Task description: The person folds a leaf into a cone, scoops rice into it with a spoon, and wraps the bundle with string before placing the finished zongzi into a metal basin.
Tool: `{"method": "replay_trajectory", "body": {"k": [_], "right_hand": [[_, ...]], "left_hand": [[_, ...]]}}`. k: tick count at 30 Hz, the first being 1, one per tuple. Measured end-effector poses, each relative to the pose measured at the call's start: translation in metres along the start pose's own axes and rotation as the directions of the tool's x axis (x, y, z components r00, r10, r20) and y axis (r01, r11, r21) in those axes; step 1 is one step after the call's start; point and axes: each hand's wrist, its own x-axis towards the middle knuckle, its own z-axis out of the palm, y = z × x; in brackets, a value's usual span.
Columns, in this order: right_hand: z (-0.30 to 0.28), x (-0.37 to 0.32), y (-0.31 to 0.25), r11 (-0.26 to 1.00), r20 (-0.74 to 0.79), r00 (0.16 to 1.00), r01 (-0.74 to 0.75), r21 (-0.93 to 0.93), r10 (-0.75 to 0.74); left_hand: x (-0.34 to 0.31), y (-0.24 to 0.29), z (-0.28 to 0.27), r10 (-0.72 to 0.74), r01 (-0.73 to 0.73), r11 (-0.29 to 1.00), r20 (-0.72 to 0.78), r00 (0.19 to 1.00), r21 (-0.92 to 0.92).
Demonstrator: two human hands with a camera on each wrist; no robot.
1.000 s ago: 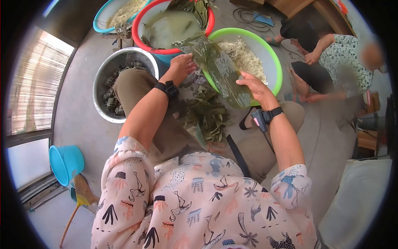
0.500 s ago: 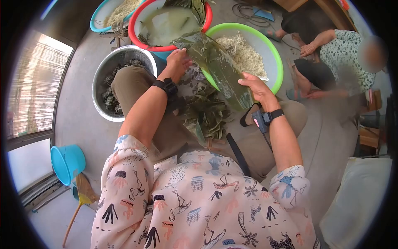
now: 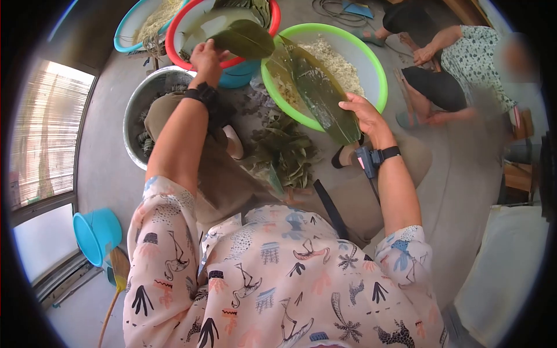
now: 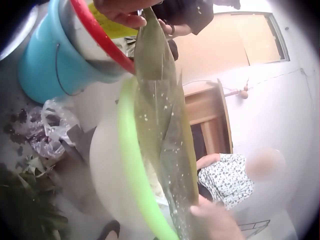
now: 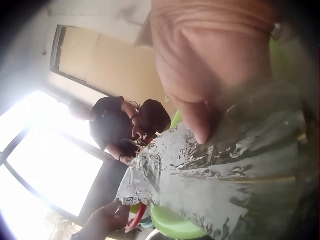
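Observation:
My left hand [image 3: 208,61] pinches one end of a long green bamboo leaf [image 3: 246,39], which extends rightward over the red basin [image 3: 172,49]. In my right hand [image 3: 366,116] the lower end of some broad, wet bamboo leaves [image 3: 322,90] is gripped, thumb on top. These slant over the green-rimmed basin [image 3: 381,87] of pale rice [image 3: 336,64]. Rice grains stick to the leaf surface [image 4: 157,115] in the left wrist view. The right wrist view has the thumb [image 5: 197,120] pressing on the glossy leaf; the fingers beneath are hidden.
A metal pot [image 3: 130,116] with wrapped bundles stands left of my knee. Loose leaves [image 3: 284,153] lie on the floor between my legs. Beneath the red basin is a blue bucket [image 3: 238,75]. Another person [image 3: 473,64] sits at the right. A blue-rimmed basin [image 3: 120,36] stands at the far left.
My left hand has drawn away up and to the left with one leaf, parting it from the leaves in my right hand. The right hand has stayed nearly in place.

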Motion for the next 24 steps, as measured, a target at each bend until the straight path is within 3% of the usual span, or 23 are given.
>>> {"method": "replay_trajectory", "body": {"k": [2, 4, 5, 7, 8, 10, 11, 12, 13, 15, 16, 18, 20, 22, 24], "right_hand": [[-0.006, 0.0, 0.003, 1.0, -0.031, 0.999, 0.023, -0.001, -0.023], [-0.005, -0.001, 0.001, 0.999, -0.058, 0.997, 0.047, 0.0, -0.047], [-0.005, -0.003, 0.0, 0.999, -0.043, 0.998, 0.05, 0.022, -0.049], [-0.01, -0.002, 0.003, 0.997, -0.032, 0.998, 0.052, 0.051, -0.05], [-0.016, 0.004, 0.007, 0.996, -0.051, 0.997, 0.057, 0.066, -0.054], [-0.019, 0.003, 0.008, 0.995, -0.074, 0.996, 0.061, 0.08, -0.055], [-0.014, 0.001, 0.004, 0.993, -0.061, 0.995, 0.081, 0.09, -0.075], [-0.011, -0.001, 0.002, 0.99, -0.048, 0.994, 0.1, 0.1, -0.096], [-0.012, -0.001, 0.004, 0.99, -0.051, 0.994, 0.099, 0.101, -0.094], [-0.014, 0.001, 0.004, 0.988, -0.045, 0.993, 0.111, 0.103, -0.107], [-0.012, 0.0, 0.003, 0.989, -0.044, 0.993, 0.112, 0.101, -0.108], [-0.009, -0.002, 0.002, 0.987, 0.01, 0.99, 0.138, 0.079, -0.14], [-0.012, 0.002, 0.007, 0.986, -0.025, 0.988, 0.155, 0.057, -0.154], [-0.009, 0.0, 0.006, 0.985, -0.066, 0.984, 0.166, 0.038, -0.163], [-0.008, -0.004, 0.003, 0.986, 0.064, 0.985, 0.157, 0.048, -0.16]], "left_hand": [[0.014, 0.008, -0.007, -0.098, 0.1, 0.986, 0.024, 0.995, -0.132], [0.022, 0.014, -0.016, -0.306, 0.315, 0.929, 0.078, 0.949, -0.196], [0.024, 0.012, -0.015, -0.306, 0.317, 0.929, 0.083, 0.948, -0.189], [0.02, 0.006, -0.01, -0.145, 0.147, 0.987, -0.035, 0.989, 0.069], [0.016, 0.001, -0.009, -0.149, 0.151, 0.986, -0.032, 0.988, 0.074], [-0.027, 0.005, 0.009, -0.046, 0.025, 0.99, 0.158, 0.986, 0.136], [-0.056, 0.009, 0.026, -0.117, 0.092, 0.987, 0.2, 0.973, 0.131], [-0.077, 0.006, 0.035, -0.188, 0.137, 0.972, 0.286, 0.94, 0.189], [-0.088, -0.004, 0.037, -0.305, 0.251, 0.952, 0.436, 0.847, 0.178], [-0.114, -0.02, 0.051, -0.403, 0.365, 0.913, 0.563, 0.721, 0.185], [-0.127, -0.021, 0.061, -0.401, 0.364, 0.913, 0.564, 0.722, 0.184], [-0.144, -0.022, 0.075, -0.604, 0.433, 0.792, 0.448, 0.659, 0.431], [-0.134, -0.037, 0.079, -0.641, 0.448, 0.764, 0.462, 0.613, 0.465], [-0.135, -0.037, 0.089, -0.755, 0.447, 0.643, 0.418, 0.505, 0.622], [-0.137, -0.044, 0.089, -0.766, 0.453, 0.633, 0.423, 0.484, 0.627]]}}
